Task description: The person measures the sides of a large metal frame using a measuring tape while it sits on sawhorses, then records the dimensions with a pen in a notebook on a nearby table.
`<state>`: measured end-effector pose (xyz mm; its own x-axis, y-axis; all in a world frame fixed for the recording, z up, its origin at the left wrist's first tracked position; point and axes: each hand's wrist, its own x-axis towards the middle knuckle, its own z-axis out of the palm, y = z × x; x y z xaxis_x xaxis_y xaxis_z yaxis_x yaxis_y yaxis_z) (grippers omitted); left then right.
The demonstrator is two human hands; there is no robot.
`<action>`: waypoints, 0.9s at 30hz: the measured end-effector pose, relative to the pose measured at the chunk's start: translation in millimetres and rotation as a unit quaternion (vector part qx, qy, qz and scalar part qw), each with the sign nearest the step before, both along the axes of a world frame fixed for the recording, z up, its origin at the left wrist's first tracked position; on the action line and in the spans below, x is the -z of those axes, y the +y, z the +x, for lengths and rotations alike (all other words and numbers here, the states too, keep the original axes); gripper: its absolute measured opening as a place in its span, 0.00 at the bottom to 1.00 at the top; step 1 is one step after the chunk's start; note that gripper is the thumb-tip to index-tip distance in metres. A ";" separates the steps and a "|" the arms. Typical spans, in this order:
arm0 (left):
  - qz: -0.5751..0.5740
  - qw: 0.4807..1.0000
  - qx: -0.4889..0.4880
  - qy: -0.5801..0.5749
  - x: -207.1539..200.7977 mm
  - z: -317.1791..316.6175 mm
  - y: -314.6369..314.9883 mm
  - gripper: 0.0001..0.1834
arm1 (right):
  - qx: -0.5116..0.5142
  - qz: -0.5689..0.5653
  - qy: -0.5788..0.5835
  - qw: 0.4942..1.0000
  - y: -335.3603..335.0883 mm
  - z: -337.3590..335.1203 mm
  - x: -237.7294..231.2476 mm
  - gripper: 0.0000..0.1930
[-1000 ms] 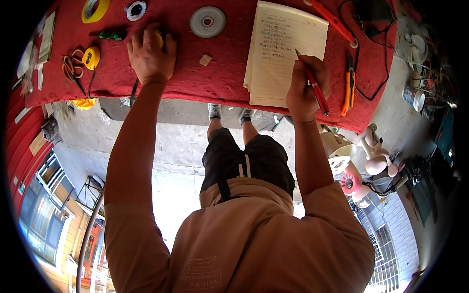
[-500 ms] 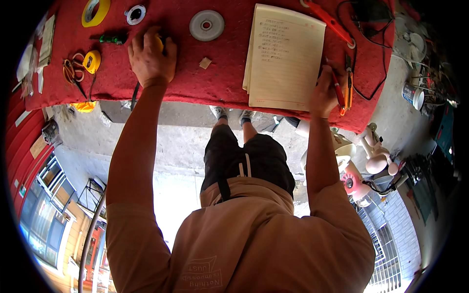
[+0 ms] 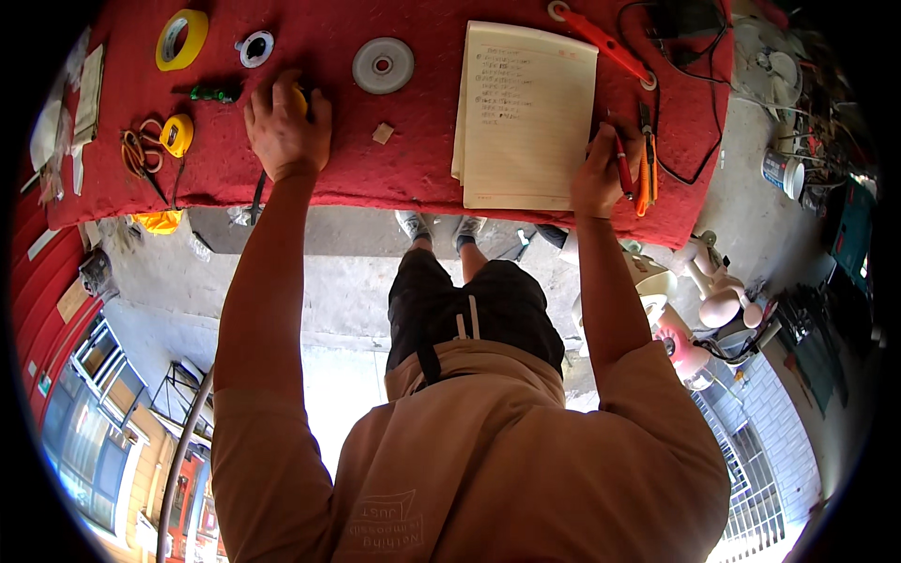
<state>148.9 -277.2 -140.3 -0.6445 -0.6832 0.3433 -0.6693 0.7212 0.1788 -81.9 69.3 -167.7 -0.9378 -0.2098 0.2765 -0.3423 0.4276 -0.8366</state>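
pen (image 3: 623,171): red | notepad (image 3: 526,164): cream, ruled lines | tablecloth (image 3: 404,174): red | tape measure (image 3: 175,136): yellow | tape roll (image 3: 198,42): yellow | screwdriver handle (image 3: 216,94): green

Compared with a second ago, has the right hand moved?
Yes: the right hand has moved right, judged against the notepad: from over its page to its right edge, nearer the orange-handled tool.

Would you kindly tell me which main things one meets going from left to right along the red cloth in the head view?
Brown-handled scissors, yellow tape measure, left hand, grey disc, notepad, right hand holding a red pen, orange-handled tool.
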 end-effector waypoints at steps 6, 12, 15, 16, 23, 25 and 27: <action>0.004 1.000 -0.010 -0.008 -0.9 -1.3 0.7 0.21 | 0.014 0.029 0.035 0.999 -7.6 3.6 -12.5 0.10; 0.003 1.000 -0.016 -0.015 -0.7 -1.7 1.6 0.21 | 0.005 0.027 0.032 0.999 -11.9 6.4 -20.7 0.10; -0.020 1.000 0.008 0.014 3.4 1.0 -2.6 0.21 | -0.005 0.040 0.047 0.998 -13.8 5.8 -26.0 0.09; -0.015 1.000 0.002 0.010 3.6 1.6 -1.9 0.21 | -0.005 0.043 0.053 0.998 -14.1 5.5 -26.4 0.09; -0.001 1.000 -0.008 0.003 0.0 -0.1 1.4 0.22 | -0.030 0.002 0.025 0.999 -6.8 2.1 -13.2 0.06; -0.001 1.000 -0.007 0.007 2.1 0.9 0.3 0.22 | -0.021 -0.067 -0.023 0.997 -9.4 4.1 -14.1 0.05; -0.003 1.000 -0.010 0.003 3.0 2.3 0.5 0.22 | -0.037 -0.079 -0.026 0.996 -11.7 6.7 -28.3 0.03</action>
<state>151.1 -276.7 -143.3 -0.6282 -0.6945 0.3508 -0.6829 0.7082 0.1790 -75.2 57.7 -139.4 -0.9349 -0.2376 0.2637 -0.3236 0.2650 -0.9083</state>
